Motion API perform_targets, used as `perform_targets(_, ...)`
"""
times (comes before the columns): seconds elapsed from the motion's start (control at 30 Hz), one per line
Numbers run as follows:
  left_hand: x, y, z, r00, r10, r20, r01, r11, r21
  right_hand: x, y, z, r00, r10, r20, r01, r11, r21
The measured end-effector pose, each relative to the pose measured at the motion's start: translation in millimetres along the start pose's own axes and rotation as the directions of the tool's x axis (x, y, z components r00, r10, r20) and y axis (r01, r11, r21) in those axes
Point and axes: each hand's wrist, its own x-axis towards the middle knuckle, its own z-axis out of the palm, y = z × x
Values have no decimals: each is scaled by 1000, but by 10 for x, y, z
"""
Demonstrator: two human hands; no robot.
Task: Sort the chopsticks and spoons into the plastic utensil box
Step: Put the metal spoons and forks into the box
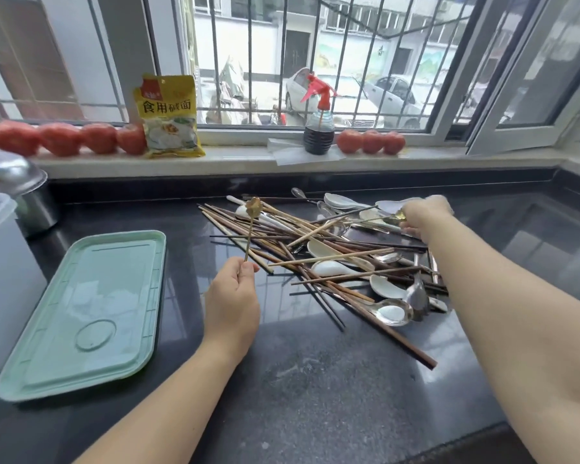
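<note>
my right hand [424, 214] reaches to the far side of the pile [332, 259], and its fingers pinch the bowl end of a gold spoon [394, 216] that lies among the white spoons [342, 200] there; my left hand [233, 293] holds upright, pinched between thumb and fingers, a thin gold stick with a flower top [250, 226]. i think the step now is to lift the gold spoon free, and to do it well i should raise it slowly along its own length, because a grey chopstick [345, 214] crosses over its handle and could roll off with it. the chopsticks and spoons are all mixed together on the dark counter [315, 380], touching and crossing each other, so nothing looks sorted yet. the utensil box [0, 262] i take to be the clear plastic one at the left edge, but only its corner is seen. beside it lies a green lid [87, 313], flat on the counter, between the box and the pile, so my hand must carry things over it. behind the box stands a metal pot [21, 192]. on the window sill are tomatoes [61, 139], a yellow packet [169, 117] and a spray bottle [318, 128], well apart from my work.
</note>
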Motion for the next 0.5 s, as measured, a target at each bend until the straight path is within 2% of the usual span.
perform_targets(0.07, -11, 44, -18, 1000, -16, -9, 16, 1000, -1, -185, -1, -139, 995, -52, -88, 54, 998, 28)
perform_targets(0.13, -47, 85, -71, 999, -39, -14, 39, 999, 5, -498, -72, -239, 959, -162, -230, 138, 983, -120)
perform_targets(0.2, -118, 152, -146, 998, -66, 8, 66, 998, 0, -968, -239, -279, 900, -352, -258, 285, 922, -264)
perform_targets(0.27, -215, 258, -243, 993, -105, 49, 107, 994, -35, -1403, -436, -230, 799, -560, -220, 498, 820, -281)
perform_targets(0.37, -364, 669, -583, 992, -111, 57, 121, 966, -230, -2063, -788, 56, 632, -739, -233, 718, 671, -183)
perform_targets(0.43, -411, 1055, -1011, 999, -46, 21, 51, 924, -379, -2414, -1029, 379, 597, -762, -250, 778, 627, -53)
perform_targets(0.5, -435, 1421, -1617, 999, 45, -13, -46, 890, -454, -2787, -1294, 721, 601, -774, -202, 798, 594, 99)
